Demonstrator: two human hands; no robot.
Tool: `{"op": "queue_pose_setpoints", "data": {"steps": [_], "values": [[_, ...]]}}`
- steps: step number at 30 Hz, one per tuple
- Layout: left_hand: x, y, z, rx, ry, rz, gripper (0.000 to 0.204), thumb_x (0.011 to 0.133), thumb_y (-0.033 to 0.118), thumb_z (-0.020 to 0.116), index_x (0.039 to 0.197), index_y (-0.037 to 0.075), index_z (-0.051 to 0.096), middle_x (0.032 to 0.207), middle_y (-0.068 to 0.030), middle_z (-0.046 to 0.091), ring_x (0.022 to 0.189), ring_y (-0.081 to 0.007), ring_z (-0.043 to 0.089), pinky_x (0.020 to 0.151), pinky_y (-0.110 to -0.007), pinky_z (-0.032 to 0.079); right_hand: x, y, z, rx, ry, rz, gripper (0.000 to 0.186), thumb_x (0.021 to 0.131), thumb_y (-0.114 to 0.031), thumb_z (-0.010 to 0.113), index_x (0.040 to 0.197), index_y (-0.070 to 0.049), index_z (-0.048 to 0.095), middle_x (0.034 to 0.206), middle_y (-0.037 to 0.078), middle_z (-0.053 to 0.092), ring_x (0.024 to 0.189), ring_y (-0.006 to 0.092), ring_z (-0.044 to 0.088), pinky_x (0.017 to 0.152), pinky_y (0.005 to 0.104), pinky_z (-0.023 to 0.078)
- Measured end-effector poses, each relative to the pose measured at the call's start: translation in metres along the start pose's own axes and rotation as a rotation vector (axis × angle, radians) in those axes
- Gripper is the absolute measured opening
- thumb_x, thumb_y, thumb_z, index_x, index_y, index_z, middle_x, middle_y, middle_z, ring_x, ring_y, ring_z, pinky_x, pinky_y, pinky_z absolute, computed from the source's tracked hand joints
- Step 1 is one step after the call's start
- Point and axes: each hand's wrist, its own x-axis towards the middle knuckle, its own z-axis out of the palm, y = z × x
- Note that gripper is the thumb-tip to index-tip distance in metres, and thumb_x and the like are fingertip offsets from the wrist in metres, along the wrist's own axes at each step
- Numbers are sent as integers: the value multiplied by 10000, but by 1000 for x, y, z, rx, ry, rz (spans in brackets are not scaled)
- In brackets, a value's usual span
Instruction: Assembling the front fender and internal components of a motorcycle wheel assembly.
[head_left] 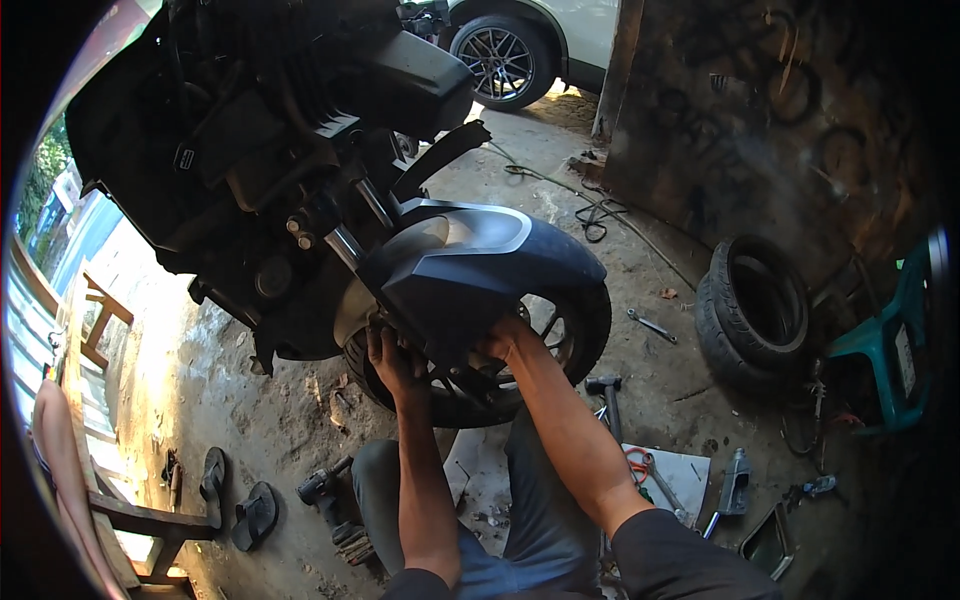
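Observation:
A motorcycle front wheel [596,330] stands before me under a dark blue and silver front fender [470,275]. My left hand [398,365] is at the lower fork leg beside the fender's near left edge, its fingers curled inward. What they grip is in shadow. My right hand [500,338] reaches in under the fender's right side by the spokes, and the fender hides its fingers. Above my left hand a shiny fork tube [345,246] runs up into the dark motorcycle body [250,150].
A cordless drill [325,497] and sandals [257,516] lie at left, near a wooden bench [150,517]. To the right are a hammer [605,387], wrench [652,325], stacked tires [750,310], green plastic chair [870,345] and grey bottle [736,482]. Another person's leg [58,440] shows far left.

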Motion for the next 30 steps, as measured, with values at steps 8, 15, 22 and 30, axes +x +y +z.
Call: {"op": "queue_pose_setpoints", "data": {"steps": [8, 15, 22, 30], "values": [[4, -4, -3, 61, 56, 52, 93, 975, 129, 496, 938, 77, 564, 669, -34, 575, 350, -56, 407, 289, -184, 255, -4, -4, 3, -10, -86, 1, 250, 945, -194, 582, 1139, -37, 601, 1046, 83, 682, 898, 191, 689, 756, 344, 606], [3, 1, -4, 122, -7, 12, 138, 1007, 219, 448, 999, 110, 532, 631, 9, 515, 353, -35, 360, 291, -189, 242, -3, -2, 3, -18, -108, 18, 257, 944, -207, 584, 1142, -44, 604, 1058, 83, 681, 914, 186, 685, 794, 363, 595], [5, -6, -5, 121, 61, 69, 119, 1000, 199, 470, 1024, 106, 540, 625, 8, 510, 352, -37, 355, 301, -192, 245, -2, 2, 3, -3, -68, -15, 265, 942, -207, 586, 1146, -39, 602, 1062, 88, 680, 919, 186, 682, 785, 361, 595], [5, -1, -3, 76, 59, -1, 73, 969, 143, 475, 995, 109, 534, 660, 9, 531, 355, -42, 362, 307, -190, 255, -2, -3, 4, 20, -125, 6, 288, 949, -191, 584, 1188, -31, 581, 1110, 100, 665, 925, 176, 681, 768, 328, 601]]}}
